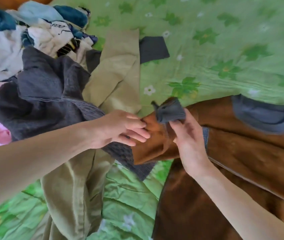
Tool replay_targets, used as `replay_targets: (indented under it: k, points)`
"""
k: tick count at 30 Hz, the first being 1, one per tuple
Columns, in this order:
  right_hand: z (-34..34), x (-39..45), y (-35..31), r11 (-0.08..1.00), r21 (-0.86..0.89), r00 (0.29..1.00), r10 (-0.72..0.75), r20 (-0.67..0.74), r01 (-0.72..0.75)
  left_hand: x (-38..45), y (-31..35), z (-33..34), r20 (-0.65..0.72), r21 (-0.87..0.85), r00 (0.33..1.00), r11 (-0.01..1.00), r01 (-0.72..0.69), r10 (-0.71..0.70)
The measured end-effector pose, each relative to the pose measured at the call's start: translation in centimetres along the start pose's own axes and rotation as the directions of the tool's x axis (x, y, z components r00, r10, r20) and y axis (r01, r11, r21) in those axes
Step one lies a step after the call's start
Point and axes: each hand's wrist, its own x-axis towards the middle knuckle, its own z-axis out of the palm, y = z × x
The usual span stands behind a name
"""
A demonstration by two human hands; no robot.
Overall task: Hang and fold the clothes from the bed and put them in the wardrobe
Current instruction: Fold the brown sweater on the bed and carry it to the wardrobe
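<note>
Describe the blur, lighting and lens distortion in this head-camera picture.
Head view: even, soft daylight with no glare; wide-angle bending stretches both forearms and the green bedspread at the edges; motion blur softens the clothes pile and the brown jacket; the left hand and right hand stay fairly sharp.

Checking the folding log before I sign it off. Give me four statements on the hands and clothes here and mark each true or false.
1. The right hand pinches the grey cuff of the brown jacket. True.
2. The left hand holds a hanger. False: its fingers reach to the jacket's sleeve, no hanger shows.
3. The bedspread is green with flowers. True.
4. The khaki trousers lie folded on the jacket. False: they lie unfolded beside it, under the dark grey knit.
</note>
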Motion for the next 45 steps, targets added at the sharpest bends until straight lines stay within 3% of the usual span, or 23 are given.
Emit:
replay_targets:
  k: [3, 5, 8, 10, 12, 13, 15, 16, 17, 18, 19, 20, 22, 23, 26, 29, 32, 36, 39, 42, 45]
  points:
    - [-4.7, -0.6, -1.5, 0.854, 0.466, 0.956, 0.289, -0.056, -0.231, 2.4, 1.2, 2.9, -0.009, 0.419, 0.96, 0.873, -0.25, 0.279]
    - [-7.9, -1.7, -2.1, 0.77, 0.583, 0.92, 0.38, -0.093, -0.259, 4.1, 1.7, 6.5, 0.054, 0.488, 0.904, 0.779, -0.394, 0.424]
    - [-13.0, -3.5, -2.9, 0.734, 0.636, 0.867, 0.456, -0.199, -0.24, 7.3, 2.1, 10.8, 0.084, 0.54, 0.906, 0.745, -0.391, 0.415]
    - [-17.1, -4.5, -3.3, 0.744, 0.631, 0.842, 0.47, -0.263, -0.218, 9.5, 2.0, 12.2, 0.125, 0.667, 0.894, 0.631, -0.396, 0.43]
    - [-20.8, -5.4, -3.7, 0.735, 0.642, 0.783, 0.525, -0.334, -0.219, 11.3, 2.2, 12.7, 0.136, 0.743, 0.921, 0.577, -0.339, 0.366]
    - [-22.5, -5.7, -3.7, 0.675, 0.71, 0.796, 0.535, -0.282, -0.202, 12.1, 2.2, 12.7, 0.131, 0.781, 0.93, 0.542, -0.311, 0.344]
    - [-25.0, -6.6, -4.1, 0.411, 0.909, 0.81, 0.556, -0.185, -0.075, 13.4, 2.2, 12.3, 0.147, 0.875, 0.929, 0.393, -0.283, 0.339]
    - [-26.4, -6.8, -3.9, 0.372, 0.928, 0.796, 0.558, -0.234, 0.012, 13.7, 2.3, 12.2, 0.161, 0.913, 0.919, 0.299, -0.277, 0.36]
    - [-28.1, -7.0, -3.6, 0.509, 0.86, 0.731, 0.574, -0.368, 0.033, 13.9, 2.5, 12.1, 0.181, 0.935, 0.892, 0.208, -0.286, 0.414]
    - [-29.2, -7.1, -3.4, 0.665, 0.746, 0.619, 0.596, -0.511, -0.025, 14.0, 2.7, 12.2, 0.214, 0.944, 0.844, 0.12, -0.309, 0.491]
    - [-29.9, -7.1, -3.2, 0.749, 0.647, 0.529, 0.61, -0.59, -0.142, 14.1, 3.1, 12.5, 0.253, 0.941, 0.788, 0.047, -0.336, 0.562]
    - [-30.3, -7.0, -2.9, 0.775, 0.558, 0.494, 0.625, -0.605, -0.297, 14.3, 3.5, 12.9, 0.287, 0.934, 0.739, -0.008, -0.357, 0.61]
    - [-30.8, -7.2, -1.9, 0.76, 0.325, 0.47, 0.617, -0.631, -0.562, 14.7, 4.8, 13.9, 0.347, 0.922, 0.689, -0.098, -0.374, 0.636]
    - [-31.3, -7.5, -1.2, 0.751, 0.217, 0.462, 0.578, -0.673, -0.624, 14.8, 5.4, 14.3, 0.38, 0.915, 0.681, -0.143, -0.378, 0.627]
    - [-33.1, -8.0, 0.3, 0.738, -0.104, 0.517, 0.359, -0.777, -0.667, 15.5, 7.0, 14.8, 0.435, 0.901, 0.694, -0.272, -0.339, 0.574]
    - [-34.9, -8.7, 0.3, 0.681, -0.35, 0.625, 0.203, -0.754, -0.643, 16.0, 7.6, 14.5, 0.393, 0.91, 0.737, -0.347, -0.226, 0.55]
    - [-36.6, -9.3, -0.5, 0.624, -0.566, 0.731, 0.012, -0.682, -0.538, 16.7, 7.8, 14.9, 0.329, 0.927, 0.754, -0.348, -0.142, 0.568]
    - [-39.6, -9.1, -1.9, 0.602, -0.62, 0.71, -0.12, -0.694, -0.504, 17.9, 7.0, 16.3, 0.299, 0.946, 0.729, -0.292, -0.142, 0.616]
    - [-41.8, -9.1, -2.0, 0.56, -0.618, 0.713, -0.068, -0.698, -0.552, 18.6, 5.3, 17.4, 0.227, 0.965, 0.741, -0.246, -0.086, 0.632]
    - [-42.7, -10.1, -1.2, 0.401, -0.693, 0.748, -0.027, -0.663, -0.6, 18.3, 3.0, 18.9, 0.085, 0.99, 0.643, -0.137, 0.03, 0.761]
    - [-41.6, -11.9, -0.3, 0.17, -0.868, 0.848, -0.194, -0.493, -0.466, 17.0, -0.5, 21.3, 0.056, 0.996, 0.58, -0.005, -0.09, 0.813]
